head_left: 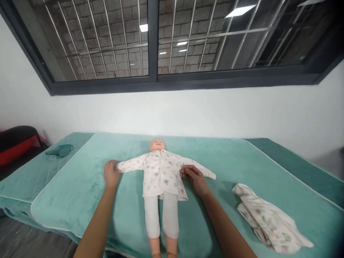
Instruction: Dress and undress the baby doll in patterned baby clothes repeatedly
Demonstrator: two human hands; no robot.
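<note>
A baby doll (161, 179) lies on its back in the middle of a teal padded mat (80, 186), head toward the wall, arms spread. It wears a white printed shirt and white leggings. My left hand (111, 174) rests at the cuff of the doll's sleeve on the left, fingers curled onto the fabric. My right hand (195, 177) lies on the shirt near the doll's other shoulder and upper sleeve, fingers bent and touching the cloth.
A crumpled white printed garment (268, 218) lies on the mat to the right. A small folded teal cloth (60, 150) sits at the back left. A red and black object (16, 143) stands at the far left. The white wall and a barred window rise behind.
</note>
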